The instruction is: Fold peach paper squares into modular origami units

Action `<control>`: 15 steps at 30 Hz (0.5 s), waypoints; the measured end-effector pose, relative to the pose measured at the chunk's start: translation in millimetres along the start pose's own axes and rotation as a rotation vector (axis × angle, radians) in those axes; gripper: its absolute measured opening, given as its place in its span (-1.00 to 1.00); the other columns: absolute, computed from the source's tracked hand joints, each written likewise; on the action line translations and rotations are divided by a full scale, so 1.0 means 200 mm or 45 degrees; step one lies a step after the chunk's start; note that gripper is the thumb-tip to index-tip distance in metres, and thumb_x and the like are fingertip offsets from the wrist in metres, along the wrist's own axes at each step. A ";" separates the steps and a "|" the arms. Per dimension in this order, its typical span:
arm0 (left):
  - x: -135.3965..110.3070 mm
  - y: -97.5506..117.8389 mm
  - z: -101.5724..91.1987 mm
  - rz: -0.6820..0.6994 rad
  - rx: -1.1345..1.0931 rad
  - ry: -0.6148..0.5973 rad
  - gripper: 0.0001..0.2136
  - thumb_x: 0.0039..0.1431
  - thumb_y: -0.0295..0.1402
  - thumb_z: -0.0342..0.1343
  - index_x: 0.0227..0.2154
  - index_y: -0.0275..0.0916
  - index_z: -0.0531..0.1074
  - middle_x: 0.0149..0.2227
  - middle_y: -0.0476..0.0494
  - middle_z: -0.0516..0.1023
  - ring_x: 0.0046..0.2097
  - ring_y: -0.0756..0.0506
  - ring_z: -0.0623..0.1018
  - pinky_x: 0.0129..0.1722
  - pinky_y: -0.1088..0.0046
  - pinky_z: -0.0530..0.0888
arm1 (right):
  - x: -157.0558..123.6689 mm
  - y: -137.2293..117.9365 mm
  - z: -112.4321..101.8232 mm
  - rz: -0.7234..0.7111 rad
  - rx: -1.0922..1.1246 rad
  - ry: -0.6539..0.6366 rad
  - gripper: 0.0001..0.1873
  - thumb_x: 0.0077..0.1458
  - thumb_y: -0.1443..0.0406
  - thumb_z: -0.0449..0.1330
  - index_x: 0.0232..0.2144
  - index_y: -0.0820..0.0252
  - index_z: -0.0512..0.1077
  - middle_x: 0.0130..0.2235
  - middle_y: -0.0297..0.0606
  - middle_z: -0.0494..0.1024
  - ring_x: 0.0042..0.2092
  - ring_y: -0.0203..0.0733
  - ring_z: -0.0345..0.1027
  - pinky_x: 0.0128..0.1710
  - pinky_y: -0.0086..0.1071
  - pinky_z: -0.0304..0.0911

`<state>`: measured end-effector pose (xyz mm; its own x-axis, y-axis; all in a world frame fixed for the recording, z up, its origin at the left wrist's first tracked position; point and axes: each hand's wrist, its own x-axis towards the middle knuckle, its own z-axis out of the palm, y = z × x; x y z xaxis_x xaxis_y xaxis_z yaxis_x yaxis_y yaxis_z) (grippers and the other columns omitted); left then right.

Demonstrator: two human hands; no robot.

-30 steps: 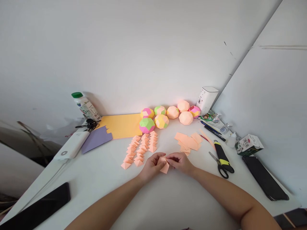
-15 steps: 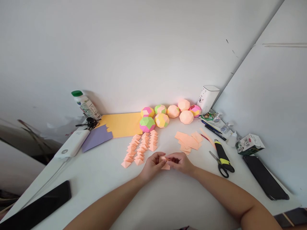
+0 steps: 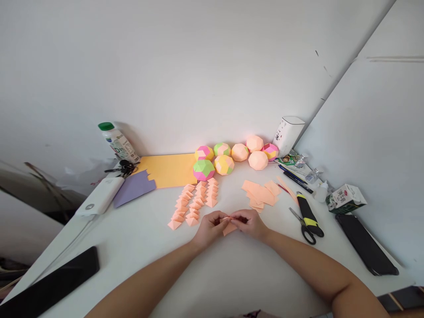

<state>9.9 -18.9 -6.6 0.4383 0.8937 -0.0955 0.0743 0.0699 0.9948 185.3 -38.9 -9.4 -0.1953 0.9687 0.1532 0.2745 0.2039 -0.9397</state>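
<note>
Between my two hands is a small piece of peach paper (image 3: 229,228), its lower part showing below the fingers. My left hand (image 3: 210,228) pinches it from the left, and my right hand (image 3: 250,224) pinches the same piece from the right, fingertips nearly meeting at its top edge. Just left of my hands, folded peach paper pieces (image 3: 182,205) lie nested in three rows. To the upper right rests a loose pile of flat peach paper pieces (image 3: 260,193). Behind the rows sit several faceted paper balls (image 3: 224,164) in peach, yellow, green and pink.
Scissors (image 3: 306,229) and a yellow-black utility knife (image 3: 309,215) lie right, near a black phone-like slab (image 3: 366,245) and a small carton (image 3: 346,198). Orange card (image 3: 172,170), purple card (image 3: 135,191), a bottle (image 3: 119,143), a white power bank-like box (image 3: 100,196) and a dark phone (image 3: 53,282) lie left.
The peach paper between my fingers has turned and tilted, and my fingertips have drawn closer together along its top edge. The view has shifted slightly.
</note>
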 end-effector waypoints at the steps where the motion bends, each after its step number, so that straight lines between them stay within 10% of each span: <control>1: 0.00 0.01 0.00 0.000 -0.003 0.011 -0.72 0.02 -0.12 0.14 -0.46 -0.28 0.48 -0.55 -0.04 0.45 -0.55 0.03 0.35 -0.57 0.53 0.28 | 0.00 0.00 0.00 0.026 0.003 -0.002 -0.76 0.02 0.19 0.18 -0.35 0.24 0.52 -0.54 -0.29 0.46 -0.56 -0.32 0.22 -0.57 -0.41 0.18; 15: 0.00 -0.02 -0.02 0.078 0.027 -0.006 -0.74 0.05 -0.18 0.14 -0.53 -0.30 0.42 -0.56 -0.01 0.38 -0.50 0.03 0.34 -0.51 0.53 0.27 | 0.01 -0.03 -0.01 0.076 0.014 -0.108 -0.77 0.04 0.19 0.16 -0.47 0.25 0.48 -0.65 -0.40 0.30 -0.59 -0.36 0.10 -0.59 -0.45 0.05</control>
<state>6.9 -17.4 -9.8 0.4468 0.8940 -0.0348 0.0664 0.0056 0.9978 185.5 -37.2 -2.5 -0.2582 0.9635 0.0707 0.2776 0.1441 -0.9498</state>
